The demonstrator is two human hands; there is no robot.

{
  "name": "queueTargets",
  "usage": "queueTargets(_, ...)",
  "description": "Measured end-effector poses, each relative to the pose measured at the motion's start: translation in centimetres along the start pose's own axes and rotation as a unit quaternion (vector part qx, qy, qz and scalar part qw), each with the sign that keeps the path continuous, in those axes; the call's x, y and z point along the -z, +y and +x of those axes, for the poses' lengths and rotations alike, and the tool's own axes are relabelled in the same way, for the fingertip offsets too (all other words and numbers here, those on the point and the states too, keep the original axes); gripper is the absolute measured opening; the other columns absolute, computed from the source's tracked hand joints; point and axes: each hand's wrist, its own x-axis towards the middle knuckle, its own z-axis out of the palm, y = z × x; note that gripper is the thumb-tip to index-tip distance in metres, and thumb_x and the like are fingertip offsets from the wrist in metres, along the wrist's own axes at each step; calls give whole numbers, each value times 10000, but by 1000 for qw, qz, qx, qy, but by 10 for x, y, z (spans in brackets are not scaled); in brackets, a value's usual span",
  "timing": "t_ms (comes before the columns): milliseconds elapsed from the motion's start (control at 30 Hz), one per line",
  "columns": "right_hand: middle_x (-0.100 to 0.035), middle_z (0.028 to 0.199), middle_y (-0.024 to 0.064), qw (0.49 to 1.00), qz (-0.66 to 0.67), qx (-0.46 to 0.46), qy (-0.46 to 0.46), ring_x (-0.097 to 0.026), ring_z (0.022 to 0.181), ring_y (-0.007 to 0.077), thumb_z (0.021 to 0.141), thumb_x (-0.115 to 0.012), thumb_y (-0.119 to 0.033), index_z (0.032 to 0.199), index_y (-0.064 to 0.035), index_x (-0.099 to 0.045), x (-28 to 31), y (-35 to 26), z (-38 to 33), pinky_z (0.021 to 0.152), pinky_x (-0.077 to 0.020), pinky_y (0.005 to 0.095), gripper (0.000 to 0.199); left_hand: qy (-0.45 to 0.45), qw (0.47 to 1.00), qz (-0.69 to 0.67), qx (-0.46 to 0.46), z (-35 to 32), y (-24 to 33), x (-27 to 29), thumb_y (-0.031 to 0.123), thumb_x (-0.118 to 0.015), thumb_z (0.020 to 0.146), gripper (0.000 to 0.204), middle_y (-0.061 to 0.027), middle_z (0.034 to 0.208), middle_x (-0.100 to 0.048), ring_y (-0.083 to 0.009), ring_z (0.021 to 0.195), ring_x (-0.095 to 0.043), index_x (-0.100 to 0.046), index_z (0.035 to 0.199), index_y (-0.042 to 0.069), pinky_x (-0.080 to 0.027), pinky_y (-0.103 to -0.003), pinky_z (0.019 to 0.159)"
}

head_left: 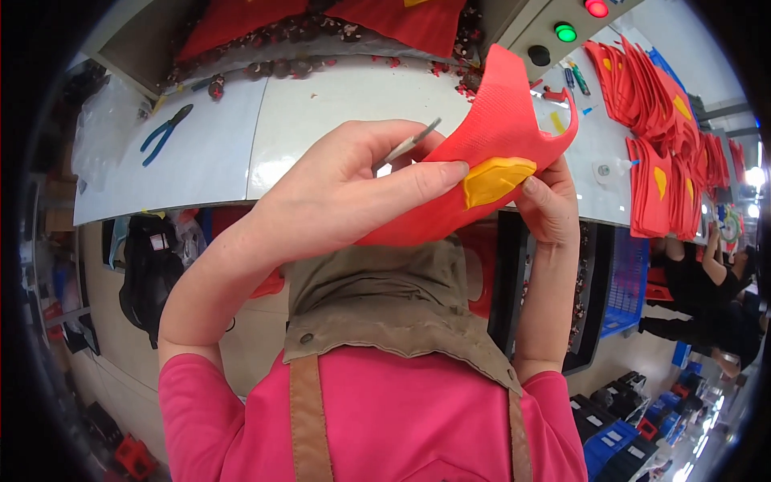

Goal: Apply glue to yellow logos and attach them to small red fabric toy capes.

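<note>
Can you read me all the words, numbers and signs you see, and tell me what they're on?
I can't read any words, numbers or signs here.
Red piece with its yellow patch, held by the left hand and right hand: no lettering visible.
White label on the black bag: too small to read.
Pale label on the blue bin: too small and blurred.

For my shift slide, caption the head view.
Left hand, gripping a slim tool, and right hand hold a red piece with yellow patch; pliers lie on bench.
</note>
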Motion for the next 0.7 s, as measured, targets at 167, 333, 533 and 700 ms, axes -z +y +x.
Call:
queueTargets(167, -583, 1279, 98, 1000, 12, -2, 4, -554, 1196, 267, 762, -763, -35, 1300, -82, -511, 2, 1, -8, 1017, -447, 455, 597, -19, 999, 27, -28, -1, -7, -2, 273, -577, 960, 329, 20, 805, -605, -17, 735, -518, -643, 1081, -26, -441, -204, 639)
queueTargets(333, -580, 1282, 103, 1000, 7, 5, 10, -556, 1191, 269, 760, -766, -38, 1304, -76, -504, -4, 0, -13, 1010, -452, 452, 605, -30, 999, 7, 25, -5, 1, -2, 198, -598, 956, 296, -5, 993, -651, -49, 914, -588, -614, 1152, -24, -482, -212, 815)
queueTargets(533, -602, 1242, 80, 995, -102, -15, 10, -569, 1142, 188, 767, -761, 0, 1316, -28, -506, -14, -6, -27, 1002, -444, 353, 606, 12, 1000, 2, -9, -6, -16, -7, 221, -606, 943, 319, 4, 918, -649, -13, 781, -531, -614, 1157, -16, -450, -197, 672)
queueTargets(700, -612, 1224, 70, 996, -78, -30, 14, -575, 1123, 166, 782, -751, 4, 1316, -22, -509, -25, -8, -31, 977, -453, 322, 587, -7, 995, -87, 47, -7, -21, -6, 226, -609, 943, 340, -29, 1018, -667, -52, 898, -586, -604, 1175, -23, -478, -214, 792)
